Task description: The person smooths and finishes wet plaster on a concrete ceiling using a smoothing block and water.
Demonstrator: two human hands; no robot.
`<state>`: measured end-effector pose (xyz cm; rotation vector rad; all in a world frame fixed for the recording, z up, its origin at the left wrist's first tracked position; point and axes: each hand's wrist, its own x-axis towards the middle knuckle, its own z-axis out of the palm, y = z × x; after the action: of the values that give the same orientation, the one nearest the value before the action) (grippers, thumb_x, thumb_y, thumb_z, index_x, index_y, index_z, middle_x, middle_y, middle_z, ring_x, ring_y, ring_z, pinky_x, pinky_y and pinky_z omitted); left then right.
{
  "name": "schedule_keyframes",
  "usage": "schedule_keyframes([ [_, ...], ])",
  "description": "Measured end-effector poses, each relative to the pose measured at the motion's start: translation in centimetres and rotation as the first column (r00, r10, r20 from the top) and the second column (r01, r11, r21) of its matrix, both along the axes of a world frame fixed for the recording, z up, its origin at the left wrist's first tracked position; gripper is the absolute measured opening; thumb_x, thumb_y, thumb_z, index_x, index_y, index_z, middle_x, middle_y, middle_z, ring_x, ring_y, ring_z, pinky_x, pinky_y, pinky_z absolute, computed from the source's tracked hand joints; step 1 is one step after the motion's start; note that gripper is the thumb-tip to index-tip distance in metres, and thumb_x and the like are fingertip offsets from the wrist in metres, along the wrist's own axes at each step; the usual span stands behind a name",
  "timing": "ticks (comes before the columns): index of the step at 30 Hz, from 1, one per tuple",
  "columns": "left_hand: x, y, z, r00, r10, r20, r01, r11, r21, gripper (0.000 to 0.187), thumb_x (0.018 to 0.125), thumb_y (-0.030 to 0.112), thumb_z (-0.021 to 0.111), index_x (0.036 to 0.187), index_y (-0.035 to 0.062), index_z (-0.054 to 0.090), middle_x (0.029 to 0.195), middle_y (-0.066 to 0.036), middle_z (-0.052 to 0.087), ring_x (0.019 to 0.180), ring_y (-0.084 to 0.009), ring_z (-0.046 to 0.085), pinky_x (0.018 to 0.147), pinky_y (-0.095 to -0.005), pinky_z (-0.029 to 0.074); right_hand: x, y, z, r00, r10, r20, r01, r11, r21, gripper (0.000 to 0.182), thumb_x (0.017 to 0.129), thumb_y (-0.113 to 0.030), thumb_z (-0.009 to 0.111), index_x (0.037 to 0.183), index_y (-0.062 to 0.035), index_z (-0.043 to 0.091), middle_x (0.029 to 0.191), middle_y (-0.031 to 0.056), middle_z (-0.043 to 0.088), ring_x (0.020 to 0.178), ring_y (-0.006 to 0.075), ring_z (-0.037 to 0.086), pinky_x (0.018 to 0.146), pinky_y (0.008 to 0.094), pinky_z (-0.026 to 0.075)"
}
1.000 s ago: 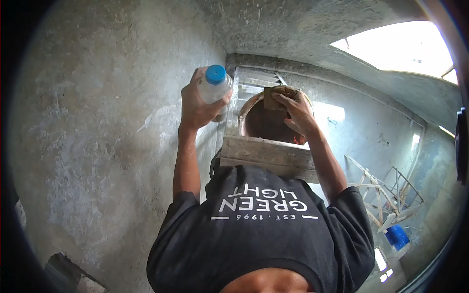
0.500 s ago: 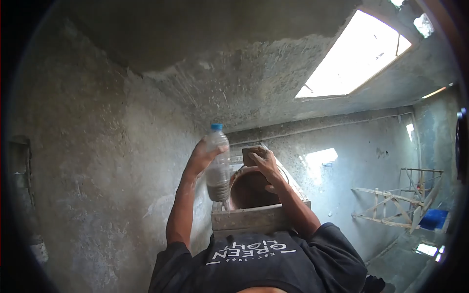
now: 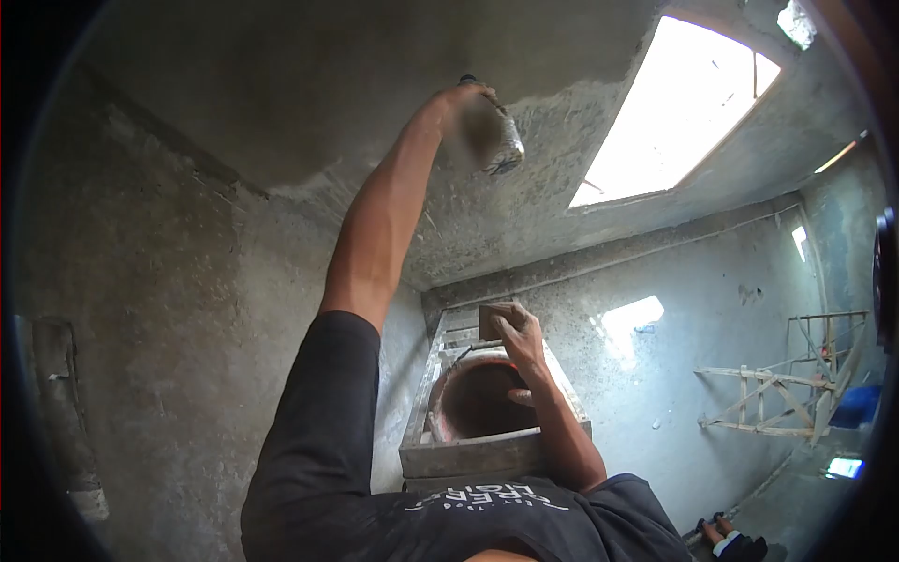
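Note:
My left hand (image 3: 465, 97) is raised high near the ceiling, its fingers wrapped round a plastic bottle (image 3: 510, 155). The bottle is tilted, with its lower end toward the right, and part of it is blurred. Lower down, my right hand (image 3: 518, 330) grips a small flat brown block (image 3: 489, 321) above the rim of a round bucket (image 3: 438, 412). The inside of the bucket is dark. It sits within a wooden frame (image 3: 468, 459) in front of my chest.
Rough grey plaster covers the wall (image 3: 178, 356) on the left and the ceiling. A bright opening (image 3: 679, 112) is at upper right. Wooden scaffolding (image 3: 768, 403) and a blue object (image 3: 857, 406) stand at right. A person's legs (image 3: 719, 536) show at lower right.
My left hand has lifted the bottle from beside the bucket up toward the ceiling and tipped it. My right hand stays by the bucket with the block. The legs at lower right have come into view.

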<state>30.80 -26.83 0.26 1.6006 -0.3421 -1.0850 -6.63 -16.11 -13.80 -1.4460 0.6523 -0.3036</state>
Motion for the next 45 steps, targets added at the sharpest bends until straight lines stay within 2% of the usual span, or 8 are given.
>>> schedule_keyframes([
  [12,0.4,-2.3,-2.6,0.996,-0.048,-0.080,0.033,0.983,-0.180,0.033,0.074,0.037,0.079,0.094,0.0132,0.069,0.085,-0.006,0.069,0.071,-0.0195,0.067,0.067,-0.0365,0.056,-0.1,0.0,1.2,0.999,-0.005,-0.037,0.008,0.997,0.076,0.023,0.090,-0.010,0.060,0.108,0.0037,0.065,0.095,0.0063,0.068,0.087,0.0118,0.062,0.079,0.0269,0.050],
  [14,0.8,0.2,-1.9,0.954,0.258,-0.150,-0.262,0.965,-0.007,0.026,0.078,0.027,0.074,0.095,0.0090,0.068,0.093,-0.010,0.068,0.079,-0.0205,0.066,0.075,-0.0365,0.054,-0.1,0.0,0.8,0.999,0.021,-0.047,-0.019,0.999,0.036,0.024,0.090,-0.010,0.060,0.109,0.0037,0.064,0.097,0.0071,0.068,0.089,0.0123,0.062,0.081,0.0275,0.049],
  [16,6.6,3.6,-8.5,0.997,0.038,-0.060,-0.060,0.905,-0.421,0.031,0.085,0.024,0.067,0.110,0.0067,0.063,0.108,-0.012,0.064,0.093,-0.0228,0.065,0.083,-0.0377,0.054,0.0,0.3,1.6,0.996,0.022,-0.081,-0.019,0.999,0.048,0.024,0.090,-0.010,0.060,0.109,0.0037,0.064,0.099,0.0075,0.069,0.090,0.0122,0.062,0.081,0.0275,0.049],
  [20,1.8,6.0,-1.6,0.904,0.263,-0.337,-0.349,0.909,-0.227,0.037,0.088,0.011,0.060,0.124,0.0063,0.056,0.122,-0.015,0.059,0.108,-0.0249,0.062,0.091,-0.0375,0.052,0.1,0.4,2.2,1.000,0.006,0.005,-0.007,0.995,0.103,0.023,0.088,-0.008,0.060,0.107,0.0034,0.064,0.095,0.0077,0.070,0.085,0.0111,0.063,0.077,0.0267,0.051],
  [26,1.0,0.3,-4.1,0.956,0.009,0.293,0.140,0.865,-0.483,0.031,0.090,0.006,0.060,0.121,0.0009,0.058,0.110,-0.012,0.065,0.105,-0.0252,0.063,0.089,-0.0371,0.053,0.0,0.1,0.9,0.999,0.033,-0.027,-0.032,0.999,0.013,0.024,0.088,-0.009,0.060,0.108,0.0031,0.064,0.096,0.0083,0.070,0.087,0.0117,0.063,0.078,0.0267,0.050],
  [28,-3.4,-2.8,0.8,0.996,-0.035,-0.086,0.024,0.991,-0.129,0.040,0.079,0.041,0.073,0.099,0.0077,0.064,0.087,-0.008,0.068,0.068,-0.0216,0.066,0.067,-0.0370,0.056,-0.1,-0.2,0.8,0.998,0.022,-0.060,-0.023,1.000,-0.006,0.024,0.088,-0.009,0.060,0.108,0.0037,0.064,0.097,0.0088,0.070,0.088,0.0127,0.064,0.079,0.0272,0.050],
  [40,-11.8,12.3,-9.9,0.803,0.152,-0.577,-0.397,0.857,-0.327,0.045,0.076,0.042,0.078,0.104,0.0124,0.059,0.089,-0.002,0.063,0.076,-0.0156,0.062,0.073,-0.0349,0.053,-0.1,-0.5,1.2,0.986,-0.152,-0.075,0.169,0.840,0.516,0.031,0.088,-0.014,0.067,0.114,0.0019,0.060,0.098,0.0094,0.065,0.085,0.0167,0.065,0.078,0.0288,0.053],
  [45,-16.9,23.0,-9.8,0.753,0.598,0.273,-0.471,0.781,-0.410,0.041,0.076,0.028,0.082,0.104,0.0063,0.061,0.094,-0.002,0.063,0.085,-0.0117,0.061,0.079,-0.0307,0.051,1.4,-3.9,-1.7,0.995,-0.056,-0.085,0.089,0.886,0.455,0.031,0.088,-0.012,0.063,0.115,0.0031,0.060,0.098,0.0109,0.067,0.085,0.0179,0.065,0.075,0.0313,0.055],
])
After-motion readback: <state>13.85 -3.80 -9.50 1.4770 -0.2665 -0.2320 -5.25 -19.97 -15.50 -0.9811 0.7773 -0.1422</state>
